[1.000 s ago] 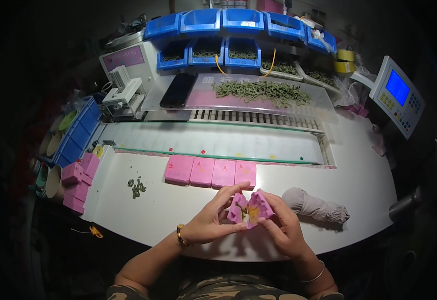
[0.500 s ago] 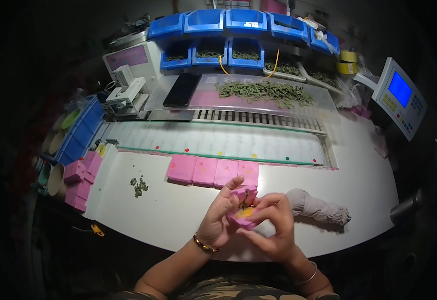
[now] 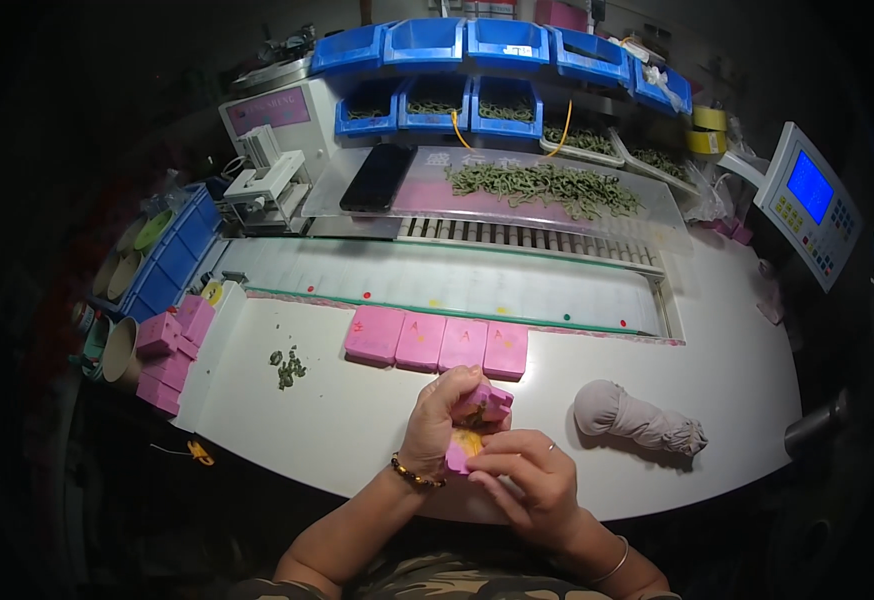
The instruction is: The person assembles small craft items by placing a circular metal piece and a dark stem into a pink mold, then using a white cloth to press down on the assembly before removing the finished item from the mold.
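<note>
My left hand (image 3: 425,428) is wrapped round a small pink block (image 3: 494,402) that stands parted into an upper and a lower half. Between the halves a yellow inner face (image 3: 469,441) shows, along with some dark bits too small to name. My right hand (image 3: 539,478) has its thumb and fingers drawn together at the right edge of the lower half, pinching it. Just beyond my hands several pink blocks (image 3: 420,342) lie side by side in a row. The right fingertips are partly hidden.
To the right lies a grey cloth bundle (image 3: 639,418); to the left, a small heap of dark green bits (image 3: 289,370). Behind runs a white conveyor belt (image 3: 387,272), below a clear sheet holding green curled pieces (image 3: 547,190) and a black phone (image 3: 379,178). A control panel (image 3: 812,205) stands at right.
Both hands have shifted a little left and lower with the pink block, whose halves now stand farther apart. My right hand has come away from in front of the grey cloth bundle.
</note>
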### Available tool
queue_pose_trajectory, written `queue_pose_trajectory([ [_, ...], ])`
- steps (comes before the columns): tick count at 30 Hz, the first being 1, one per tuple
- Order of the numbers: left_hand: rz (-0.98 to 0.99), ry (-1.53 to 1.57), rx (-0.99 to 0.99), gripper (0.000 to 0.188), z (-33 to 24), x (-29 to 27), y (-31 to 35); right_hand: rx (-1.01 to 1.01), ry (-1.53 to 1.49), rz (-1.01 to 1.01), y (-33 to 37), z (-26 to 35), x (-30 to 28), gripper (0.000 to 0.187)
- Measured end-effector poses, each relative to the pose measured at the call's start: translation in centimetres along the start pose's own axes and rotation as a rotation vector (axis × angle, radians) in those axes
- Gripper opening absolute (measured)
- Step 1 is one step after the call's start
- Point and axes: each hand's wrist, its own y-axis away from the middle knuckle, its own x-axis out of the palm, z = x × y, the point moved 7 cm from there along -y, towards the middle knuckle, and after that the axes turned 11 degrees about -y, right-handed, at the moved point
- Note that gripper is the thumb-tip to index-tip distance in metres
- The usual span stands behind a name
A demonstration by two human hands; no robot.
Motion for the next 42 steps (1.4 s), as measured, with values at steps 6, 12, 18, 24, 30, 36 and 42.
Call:
queue_pose_trajectory([
  [6,-0.069,-0.223,0.098,0.035,-2.0,1.3,0.8,0.106,-0.021,-0.147,-1.7,0.1,-1.8,0.036],
  [12,-0.122,-0.412,0.205,0.028,-2.4,1.0,1.2,0.046,0.158,-0.057,-2.6,-0.4,-1.3,0.024],
  [18,-0.276,-0.447,0.295,0.023,-2.9,0.6,1.4,-0.052,0.241,-0.037,-2.5,-0.1,-1.1,0.023],
  [24,-0.170,-0.209,0.213,0.023,-1.8,-0.4,0.9,0.011,0.122,-0.238,-3.4,0.5,-3.8,0.021],
  [30,-0.014,-0.379,0.195,0.034,-1.8,0.5,1.5,0.530,-0.545,-0.304,-1.7,-5.8,-5.0,0.005],
  [36,-0.005,-0.637,0.311,0.028,-2.3,2.6,2.3,0.540,-0.501,-0.276,-1.3,-5.9,-3.8,0.008],
  [42,-0.041,-0.826,0.318,0.015,-2.4,2.2,2.6,0.478,-0.308,-0.238,-1.0,-5.1,-3.5,0.014],
])
